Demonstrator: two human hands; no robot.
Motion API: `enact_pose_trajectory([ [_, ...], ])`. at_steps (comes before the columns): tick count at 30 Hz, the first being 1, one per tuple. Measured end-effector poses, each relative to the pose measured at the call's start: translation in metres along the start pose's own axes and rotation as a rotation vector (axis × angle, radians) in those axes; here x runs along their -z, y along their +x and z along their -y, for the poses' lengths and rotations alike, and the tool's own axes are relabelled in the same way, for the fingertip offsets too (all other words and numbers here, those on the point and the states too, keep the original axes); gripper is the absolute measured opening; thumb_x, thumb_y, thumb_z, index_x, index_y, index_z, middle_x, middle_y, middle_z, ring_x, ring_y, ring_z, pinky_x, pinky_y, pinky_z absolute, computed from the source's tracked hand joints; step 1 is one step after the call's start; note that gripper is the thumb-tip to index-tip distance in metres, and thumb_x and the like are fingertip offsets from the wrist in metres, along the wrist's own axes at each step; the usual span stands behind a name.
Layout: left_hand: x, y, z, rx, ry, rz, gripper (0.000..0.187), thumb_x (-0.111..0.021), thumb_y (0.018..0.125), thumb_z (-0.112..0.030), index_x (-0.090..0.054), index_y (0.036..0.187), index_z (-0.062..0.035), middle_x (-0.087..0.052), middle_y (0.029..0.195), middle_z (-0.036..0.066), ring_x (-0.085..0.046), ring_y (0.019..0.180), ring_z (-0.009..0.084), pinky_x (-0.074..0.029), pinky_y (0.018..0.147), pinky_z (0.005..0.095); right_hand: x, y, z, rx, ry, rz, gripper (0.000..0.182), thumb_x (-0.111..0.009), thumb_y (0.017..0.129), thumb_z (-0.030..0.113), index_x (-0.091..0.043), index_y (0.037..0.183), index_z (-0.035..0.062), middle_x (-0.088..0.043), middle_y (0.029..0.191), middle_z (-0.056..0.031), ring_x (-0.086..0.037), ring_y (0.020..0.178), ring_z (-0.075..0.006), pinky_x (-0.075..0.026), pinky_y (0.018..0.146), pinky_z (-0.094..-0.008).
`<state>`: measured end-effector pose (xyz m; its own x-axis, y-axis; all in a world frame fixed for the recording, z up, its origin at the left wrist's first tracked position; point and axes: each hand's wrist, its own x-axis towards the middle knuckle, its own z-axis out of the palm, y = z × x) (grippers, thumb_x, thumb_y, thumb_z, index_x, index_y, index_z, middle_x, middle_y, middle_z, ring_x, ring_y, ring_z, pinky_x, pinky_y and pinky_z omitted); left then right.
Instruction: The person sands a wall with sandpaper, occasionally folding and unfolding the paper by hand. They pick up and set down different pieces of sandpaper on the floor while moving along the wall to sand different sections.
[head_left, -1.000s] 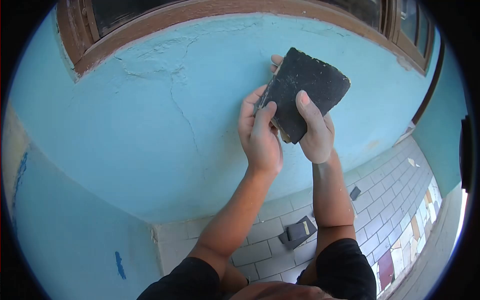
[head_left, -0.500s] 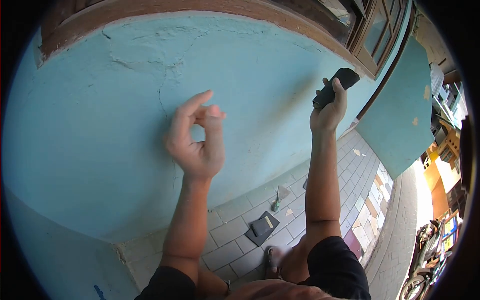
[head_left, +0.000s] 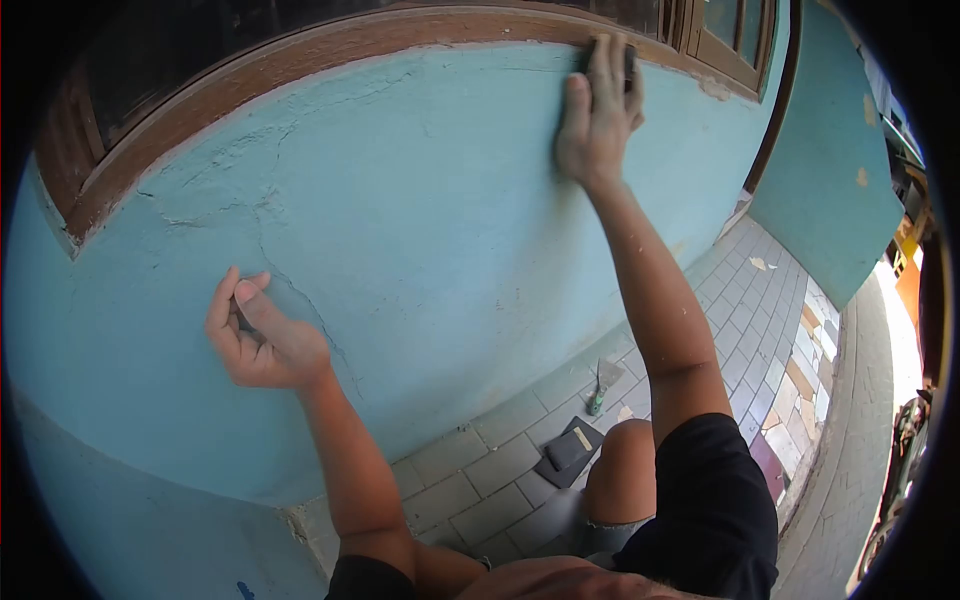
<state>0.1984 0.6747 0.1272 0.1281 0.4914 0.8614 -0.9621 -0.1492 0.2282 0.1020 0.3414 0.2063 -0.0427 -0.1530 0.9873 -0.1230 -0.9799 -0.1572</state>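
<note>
My right hand [head_left: 600,125] presses a black piece of sandpaper [head_left: 629,70], which looks folded or wrapped round a block, against the blue wall [head_left: 420,210] just under the wooden window frame [head_left: 400,28]. The fingers point upward and cover most of it. Lower on the left, my left hand [head_left: 265,335] hovers in front of the wall with loosely curled fingers and nothing visible in it. Cracks [head_left: 265,215] run down the plaster above and beside that hand.
On the grey tiled floor [head_left: 480,470] lie dark flat sheets [head_left: 592,437] with a black block [head_left: 570,448] on top. A scraper with a green handle [head_left: 597,400] lies beyond them. A teal panel [head_left: 830,170] stands at the right.
My right hand has gone up and left, bringing the sandpaper from in front of the wall onto it below the window frame. My left hand appears lower and farther left; the view has shifted.
</note>
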Motion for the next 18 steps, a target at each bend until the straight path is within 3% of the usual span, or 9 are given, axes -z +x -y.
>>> enact_pose_trajectory([
  [1,0.000,-0.002,0.000,0.016,-0.005,-0.023,0.015,-0.058,0.102,-0.004,-0.066,0.107,0.0077,-0.070,0.082,0.013,-0.064,0.074,0.0146,-0.053,0.069,0.0271,0.000,0.011,-0.030,-0.205,-0.029,-0.048,0.059,-0.039,0.108,0.043,-0.038,0.158,0.0113,-0.031,0.167,-0.0113,-0.020,0.151,-0.0421,-0.010,0.120,-0.0540],
  [2,-0.001,-0.005,0.001,0.025,-0.005,-0.027,0.015,-0.058,0.102,-0.004,-0.066,0.107,0.0077,-0.070,0.082,0.013,-0.064,0.074,0.0146,-0.053,0.069,0.0271,-0.005,0.014,-0.037,-0.197,-0.033,-0.042,0.059,-0.039,0.108,0.043,-0.038,0.158,0.0113,-0.031,0.167,-0.0113,-0.020,0.151,-0.0421,-0.010,0.120,-0.0540],
  [4,-0.007,-0.011,0.001,-0.017,-0.003,-0.052,0.017,-0.058,0.102,-0.007,-0.067,0.106,0.0073,-0.070,0.081,0.012,-0.063,0.076,0.0141,-0.053,0.068,0.0267,-0.004,0.015,-0.050,-0.549,-0.003,-0.064,0.060,-0.034,0.109,0.043,-0.032,0.160,0.0104,-0.026,0.168,-0.0140,-0.019,0.151,-0.0434,-0.009,0.121,-0.0574],
  [5,-0.009,-0.015,0.004,-0.010,-0.011,-0.059,0.017,-0.058,0.102,-0.007,-0.067,0.106,0.0073,-0.070,0.081,0.012,-0.063,0.076,0.0141,-0.053,0.068,0.0267,-0.009,0.003,-0.024,-0.424,-0.003,-0.049,0.062,-0.035,0.109,0.043,-0.031,0.161,0.0105,-0.022,0.169,-0.0161,-0.016,0.152,-0.0446,-0.009,0.120,-0.0582],
  [7,-0.007,-0.022,0.012,-0.266,0.219,0.023,0.018,-0.059,0.102,-0.009,-0.068,0.104,0.0062,-0.070,0.081,0.011,-0.061,0.078,0.0140,-0.052,0.067,0.0266,-0.005,-0.038,0.040,0.051,-0.019,0.103,0.066,-0.043,0.106,0.045,-0.034,0.160,0.0088,-0.024,0.168,-0.0174,-0.012,0.152,-0.0475,-0.010,0.120,-0.0560],
  [11,-0.001,-0.019,0.009,-0.245,0.180,0.073,0.018,-0.059,0.102,-0.010,-0.070,0.103,0.0048,-0.070,0.081,0.009,-0.058,0.081,0.0144,-0.050,0.067,0.0275,0.008,-0.042,0.029,0.334,-0.079,0.274,0.068,-0.044,0.105,0.052,-0.037,0.158,0.0102,-0.023,0.170,-0.0131,-0.014,0.153,-0.0423,-0.010,0.119,-0.0523],
  [15,0.003,-0.018,0.006,-0.162,0.125,0.126,0.018,-0.060,0.100,-0.011,-0.070,0.105,0.0027,-0.071,0.082,0.006,-0.056,0.088,0.0164,-0.049,0.071,0.0290,-0.010,-0.006,0.006,-0.446,0.069,-0.016,0.075,-0.032,0.107,0.055,-0.021,0.163,0.0064,-0.017,0.170,-0.0196,-0.009,0.154,-0.0444,-0.007,0.121,-0.0559],
  [17,-0.001,-0.018,0.003,-0.189,0.131,0.119,0.018,-0.061,0.099,-0.012,-0.070,0.106,0.0015,-0.071,0.081,0.004,-0.055,0.089,0.0174,-0.048,0.073,0.0294,-0.016,-0.018,0.060,-0.410,0.005,0.003,0.079,-0.033,0.106,0.058,-0.019,0.163,0.0053,-0.016,0.169,-0.0208,-0.010,0.152,-0.0481,-0.007,0.120,-0.0572],
  [18,-0.001,-0.018,-0.001,-0.162,0.144,0.137,0.018,-0.061,0.098,-0.012,-0.069,0.108,0.0014,-0.072,0.083,0.005,-0.055,0.091,0.0181,-0.048,0.075,0.0300,-0.016,-0.036,0.085,-0.187,-0.010,0.051,0.081,-0.036,0.104,0.060,-0.023,0.162,0.0054,-0.018,0.169,-0.0202,-0.010,0.151,-0.0505,-0.008,0.120,-0.0570],
])
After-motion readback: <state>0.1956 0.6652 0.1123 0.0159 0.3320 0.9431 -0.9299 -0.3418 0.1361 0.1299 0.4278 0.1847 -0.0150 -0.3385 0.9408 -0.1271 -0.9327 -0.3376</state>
